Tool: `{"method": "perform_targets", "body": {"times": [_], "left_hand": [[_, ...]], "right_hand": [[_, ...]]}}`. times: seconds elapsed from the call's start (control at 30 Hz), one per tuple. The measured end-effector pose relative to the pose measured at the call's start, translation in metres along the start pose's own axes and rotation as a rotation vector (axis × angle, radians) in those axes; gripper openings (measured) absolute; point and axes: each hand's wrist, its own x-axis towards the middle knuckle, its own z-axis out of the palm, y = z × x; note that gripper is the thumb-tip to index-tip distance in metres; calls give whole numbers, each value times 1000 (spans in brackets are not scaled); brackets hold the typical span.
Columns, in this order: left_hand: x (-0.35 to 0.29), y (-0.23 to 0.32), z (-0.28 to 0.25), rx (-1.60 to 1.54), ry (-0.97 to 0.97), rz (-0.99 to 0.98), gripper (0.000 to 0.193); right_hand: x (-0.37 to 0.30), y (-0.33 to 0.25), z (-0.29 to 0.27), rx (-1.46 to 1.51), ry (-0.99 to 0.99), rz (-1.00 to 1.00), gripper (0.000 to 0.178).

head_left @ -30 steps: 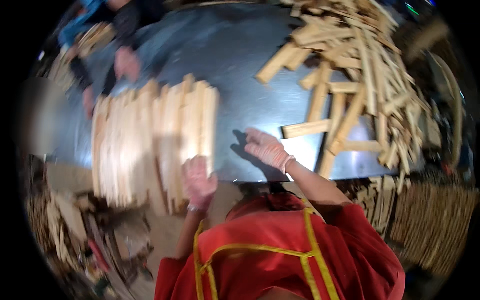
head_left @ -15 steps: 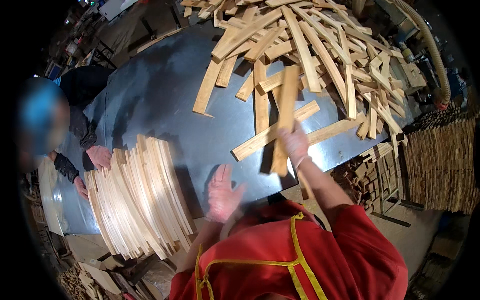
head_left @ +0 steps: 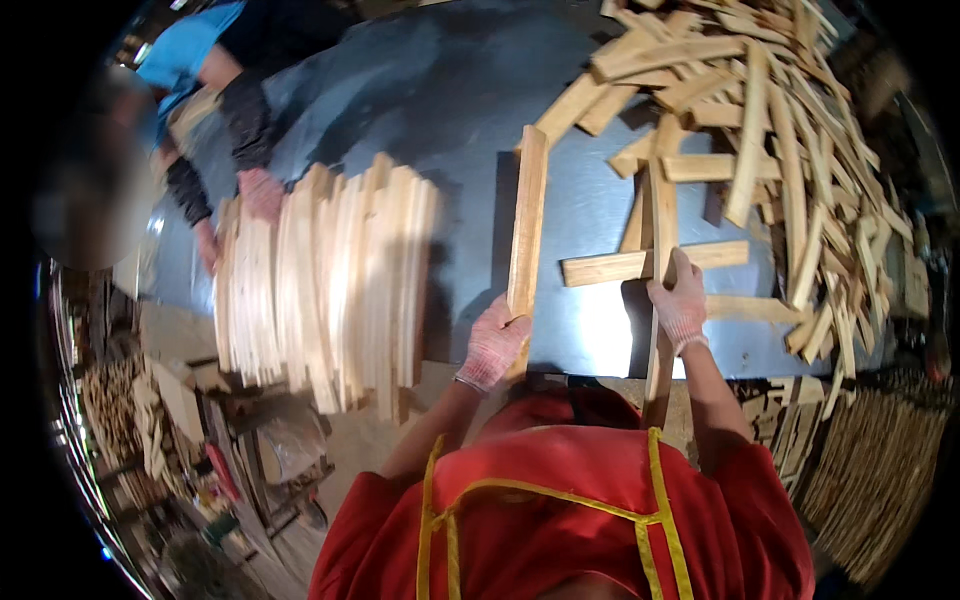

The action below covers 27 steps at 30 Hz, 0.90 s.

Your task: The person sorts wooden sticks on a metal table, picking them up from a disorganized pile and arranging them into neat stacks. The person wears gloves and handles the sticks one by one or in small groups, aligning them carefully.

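Between a row of upright-looking slats (head_left: 345, 270) and a loose pile (head_left: 685, 56), a wooden slat (head_left: 528, 220) is held over the tabletop (head_left: 400, 110). Its lower end is closed in the left hand (head_left: 497, 345), apparently so that its length is left free. The right hand (head_left: 682, 303) is laid half-curled against a second slat (head_left: 659, 365); whether it is gripped cannot be told. The held piece is straight, narrow and yellowish-brown.

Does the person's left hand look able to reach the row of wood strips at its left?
Probably yes: nothing visible stands between the left hand and the row of strips, but that hand holds a single strip.
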Motion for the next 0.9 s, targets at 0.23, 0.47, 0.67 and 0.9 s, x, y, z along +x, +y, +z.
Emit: {"method": "perform_targets", "body": {"times": [0.23,0.47,0.67,0.9], "left_hand": [[-53,11,-113,-295,405,-50,25],[-83,2,-169,-359,556,19,33],[-82,-13,-168,-132,474,103,37],[-65,45,-105,-145,46,225,51]], "right_hand": [[-40,-117,88,465,-323,-83,72],[-69,-237,198,-49,-786,-260,69],[-95,-209,196,409,-1343,-181,61],[-114,-193,94,644,-1185,-137,54]]}}
